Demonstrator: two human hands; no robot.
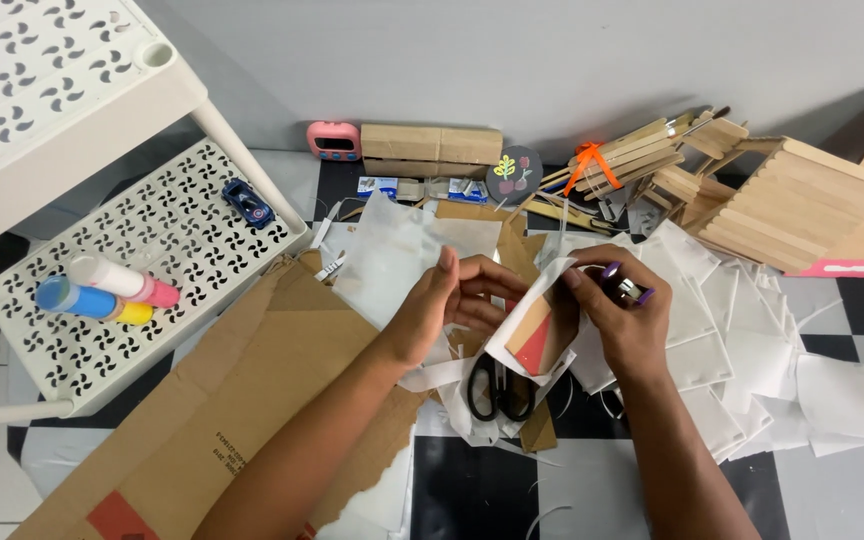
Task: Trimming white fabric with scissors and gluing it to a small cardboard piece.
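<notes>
Both hands meet mid-frame over a messy pile. Left hand is curled, fingertips pinching the left edge of a cardboard piece — brown with a red patch and a white paper strip wrapped around it. Right hand grips the piece's upper right side, fingers bent, with a small purple-tipped thing tucked in them; can't tell what it is. Black scissors lie right below the piece, at 6 o'clock, on paper scraps. White paper sheets spread out at 3 o'clock, a big torn cardboard sheet at 8 o'clock. Up at 1 o'clock — wooden stick constructions. At 9 o'clock a white shelf holds glue tubes and a toy car. A pink timer sits at 11 o'clock.
</notes>
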